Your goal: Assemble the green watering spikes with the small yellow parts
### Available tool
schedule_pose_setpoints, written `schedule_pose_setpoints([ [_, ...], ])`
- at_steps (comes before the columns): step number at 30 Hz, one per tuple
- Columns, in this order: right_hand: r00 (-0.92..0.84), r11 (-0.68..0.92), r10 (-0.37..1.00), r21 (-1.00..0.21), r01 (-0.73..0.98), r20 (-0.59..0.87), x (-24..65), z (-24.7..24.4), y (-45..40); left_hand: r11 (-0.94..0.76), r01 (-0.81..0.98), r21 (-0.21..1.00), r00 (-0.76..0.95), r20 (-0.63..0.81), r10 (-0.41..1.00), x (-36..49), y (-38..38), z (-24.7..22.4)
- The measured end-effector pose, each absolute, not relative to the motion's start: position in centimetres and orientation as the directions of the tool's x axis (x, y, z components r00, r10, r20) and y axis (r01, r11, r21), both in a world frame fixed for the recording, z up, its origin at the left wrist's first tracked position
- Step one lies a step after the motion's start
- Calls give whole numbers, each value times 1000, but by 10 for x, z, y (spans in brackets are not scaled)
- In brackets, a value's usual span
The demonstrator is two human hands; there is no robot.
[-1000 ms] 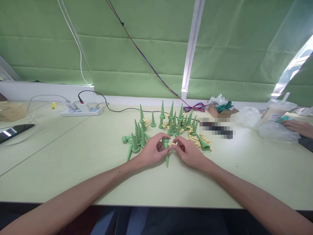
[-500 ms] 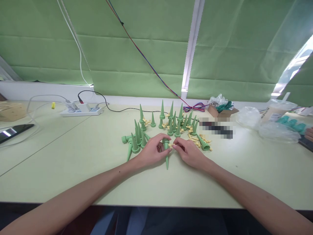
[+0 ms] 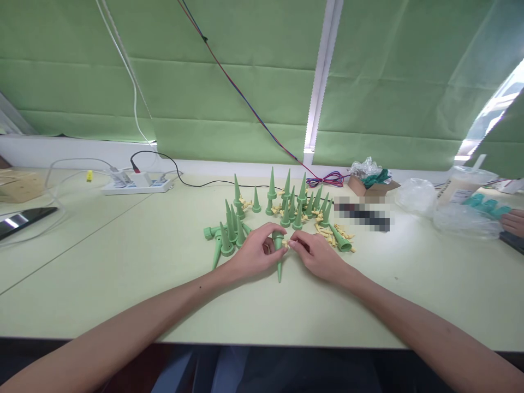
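Head view: hands (image 3: 258, 248) snug around green spike (image 3: 278, 242) and yellow fitting (image 3: 285, 244); cup lettering (image 3: 445, 190) illegible.

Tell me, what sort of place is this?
Likely a shared workroom, though it could be an office: green spikes and small yellow parts cluster on the table, a power strip lies farther left, and another person's hand shows at the right edge.

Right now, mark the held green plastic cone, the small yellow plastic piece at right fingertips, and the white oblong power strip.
Held green plastic cone (image 3: 278, 242): head view, wide upper body.
Small yellow plastic piece (image 3: 285, 244): head view, visible middle.
White oblong power strip (image 3: 137, 189): head view, casing.
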State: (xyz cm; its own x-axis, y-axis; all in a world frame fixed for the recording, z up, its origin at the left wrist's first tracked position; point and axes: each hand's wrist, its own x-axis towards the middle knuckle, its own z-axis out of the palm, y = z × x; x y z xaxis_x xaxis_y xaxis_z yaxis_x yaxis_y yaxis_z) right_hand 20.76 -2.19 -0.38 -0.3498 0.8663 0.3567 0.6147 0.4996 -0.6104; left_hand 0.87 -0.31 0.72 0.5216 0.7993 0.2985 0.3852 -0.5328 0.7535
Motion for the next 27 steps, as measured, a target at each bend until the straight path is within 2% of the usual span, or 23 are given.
schedule_pose_setpoints([
  [27, -376, 515, 857, -611, 601, 353, 208, -4, -23, -525, 399, 752, 534, 275, 800, 9, -3, 6],
])
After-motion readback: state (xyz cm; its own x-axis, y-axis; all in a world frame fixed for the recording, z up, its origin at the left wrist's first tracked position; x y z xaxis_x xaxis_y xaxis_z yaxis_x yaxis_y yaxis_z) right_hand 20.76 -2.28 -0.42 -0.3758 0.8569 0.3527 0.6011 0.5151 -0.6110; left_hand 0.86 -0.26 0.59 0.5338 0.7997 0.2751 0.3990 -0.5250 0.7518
